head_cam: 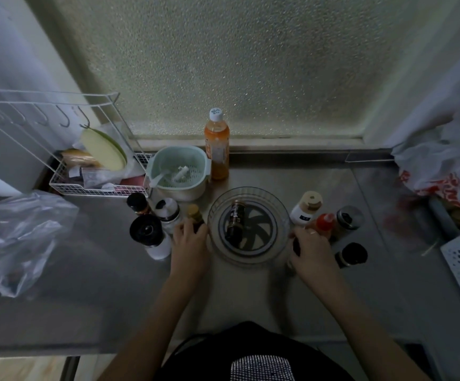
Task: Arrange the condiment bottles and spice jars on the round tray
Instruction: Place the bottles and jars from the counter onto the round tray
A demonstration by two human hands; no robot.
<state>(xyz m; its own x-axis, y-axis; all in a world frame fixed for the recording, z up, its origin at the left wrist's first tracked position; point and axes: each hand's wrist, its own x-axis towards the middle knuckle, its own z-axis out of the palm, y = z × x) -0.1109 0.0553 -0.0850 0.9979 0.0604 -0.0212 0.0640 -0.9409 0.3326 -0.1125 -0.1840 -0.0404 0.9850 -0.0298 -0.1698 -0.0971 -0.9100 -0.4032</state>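
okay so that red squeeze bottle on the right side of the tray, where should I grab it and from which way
Take the red squeeze bottle around its body below the cap, coming from above and in front. It stands wedged between the white bottle and the silver-lidded jar, so a side approach looks crowded. The right hand sits just in front of it, seemingly on another dark jar, so a narrow fingertip grip seems safest.

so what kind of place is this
Most likely a small home kitchen: a steel counter under a frosted window, a wire dish rack, a colander, and spice jars around a round tray.
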